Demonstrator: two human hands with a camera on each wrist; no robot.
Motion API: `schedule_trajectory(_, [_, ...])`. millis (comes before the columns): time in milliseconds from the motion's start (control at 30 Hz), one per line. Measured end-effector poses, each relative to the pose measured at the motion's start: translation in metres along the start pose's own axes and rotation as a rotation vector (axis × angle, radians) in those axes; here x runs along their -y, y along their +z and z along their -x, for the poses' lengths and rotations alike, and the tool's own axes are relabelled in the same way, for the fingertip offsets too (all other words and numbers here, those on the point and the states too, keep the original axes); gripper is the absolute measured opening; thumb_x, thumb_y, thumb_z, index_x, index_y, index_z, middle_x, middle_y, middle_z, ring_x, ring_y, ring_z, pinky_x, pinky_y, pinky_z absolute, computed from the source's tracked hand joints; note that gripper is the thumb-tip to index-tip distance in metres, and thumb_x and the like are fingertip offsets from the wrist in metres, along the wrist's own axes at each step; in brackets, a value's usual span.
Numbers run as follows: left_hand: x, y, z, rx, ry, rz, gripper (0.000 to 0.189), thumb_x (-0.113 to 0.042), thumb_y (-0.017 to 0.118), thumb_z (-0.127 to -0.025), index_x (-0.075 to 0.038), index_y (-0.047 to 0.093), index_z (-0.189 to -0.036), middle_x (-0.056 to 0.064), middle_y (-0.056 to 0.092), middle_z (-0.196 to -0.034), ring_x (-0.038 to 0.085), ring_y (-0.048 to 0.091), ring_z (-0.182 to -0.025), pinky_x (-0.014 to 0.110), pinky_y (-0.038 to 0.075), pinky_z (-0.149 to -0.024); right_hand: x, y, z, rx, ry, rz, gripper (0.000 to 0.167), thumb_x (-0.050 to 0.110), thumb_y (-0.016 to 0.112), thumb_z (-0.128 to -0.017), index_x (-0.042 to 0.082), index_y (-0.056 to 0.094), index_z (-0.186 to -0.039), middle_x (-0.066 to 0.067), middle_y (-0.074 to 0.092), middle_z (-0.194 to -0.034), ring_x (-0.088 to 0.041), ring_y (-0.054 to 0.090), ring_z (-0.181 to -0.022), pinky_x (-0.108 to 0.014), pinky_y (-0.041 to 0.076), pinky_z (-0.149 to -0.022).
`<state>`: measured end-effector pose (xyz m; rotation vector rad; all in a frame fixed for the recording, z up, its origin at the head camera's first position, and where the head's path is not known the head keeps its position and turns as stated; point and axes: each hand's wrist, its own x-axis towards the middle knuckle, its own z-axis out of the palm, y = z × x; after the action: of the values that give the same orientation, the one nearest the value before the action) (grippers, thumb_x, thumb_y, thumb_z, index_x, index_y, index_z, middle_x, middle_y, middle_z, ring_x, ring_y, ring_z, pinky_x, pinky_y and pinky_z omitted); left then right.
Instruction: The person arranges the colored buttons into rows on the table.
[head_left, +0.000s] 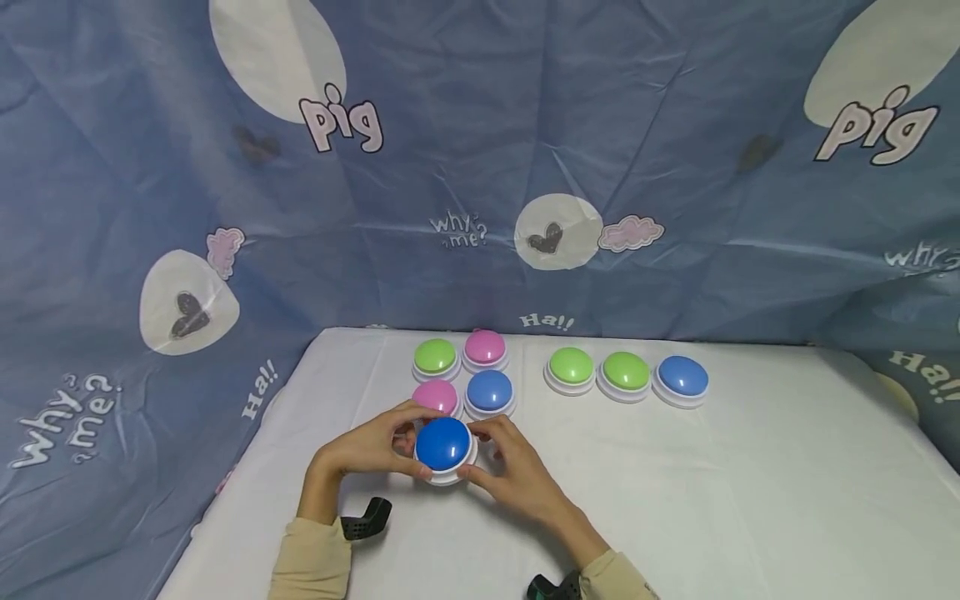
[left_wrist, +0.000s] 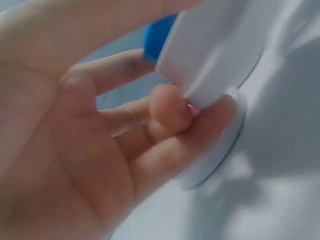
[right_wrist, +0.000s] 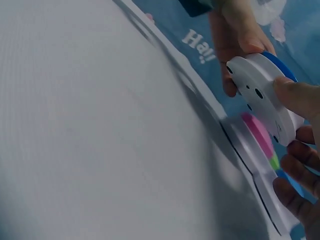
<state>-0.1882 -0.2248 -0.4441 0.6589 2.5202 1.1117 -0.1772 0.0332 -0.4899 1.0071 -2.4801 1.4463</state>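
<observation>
My left hand (head_left: 372, 446) and right hand (head_left: 519, 473) grip a blue push button (head_left: 443, 444) by opposite sides of its round white base. In the right wrist view the button's white underside (right_wrist: 260, 95), dotted with dark holes, is tilted and raised off the cloth. The base (left_wrist: 212, 50) fills the upper part of the left wrist view, with my left thumb and fingers around its edge. Just beyond the held button, a pink button (head_left: 437, 395) and another blue button (head_left: 490, 392) stand close together, with a green button (head_left: 435, 357) and a second pink button (head_left: 485, 348) behind them.
Farther right, two green buttons, one at the left (head_left: 571, 367) and one in the middle (head_left: 626, 372), stand in a row with a blue button (head_left: 682, 377). A white cloth (head_left: 675, 500) covers the table, and a blue printed curtain (head_left: 465, 150) hangs along the back and sides.
</observation>
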Motion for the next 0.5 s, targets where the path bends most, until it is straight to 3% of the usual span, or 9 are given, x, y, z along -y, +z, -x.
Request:
schedule_trajectory(267, [-0.018, 0.014, -0.024, -0.037, 0.01, 0.021, 0.072, -0.039, 0.082, -0.07, -0.032, 0.051, -0.134, -0.002, 0.052, -0.116, 0.018, 0.047, -0.109, 0.042, 0.046, -0.093, -0.01, -0.031, 0.004, -0.017, 0.024, 0.004, 0.053, 0.039, 0.072, -0.081, 0.02, 0.055, -0.128, 0.009, 0.055, -0.121, -0.013, 0.055, -0.108, -0.034, 0.054, -0.082])
schedule_trajectory(500, [-0.032, 0.029, -0.049, -0.124, 0.085, -0.011, 0.073, -0.039, 0.082, -0.07, -0.032, 0.05, -0.135, -0.003, 0.05, -0.111, 0.016, 0.049, -0.098, 0.031, 0.049, -0.084, -0.018, -0.061, 0.008, -0.063, 0.02, 0.033, 0.053, 0.036, 0.074, -0.08, 0.018, 0.056, -0.127, 0.006, 0.056, -0.119, -0.017, 0.055, -0.108, -0.036, 0.054, -0.078])
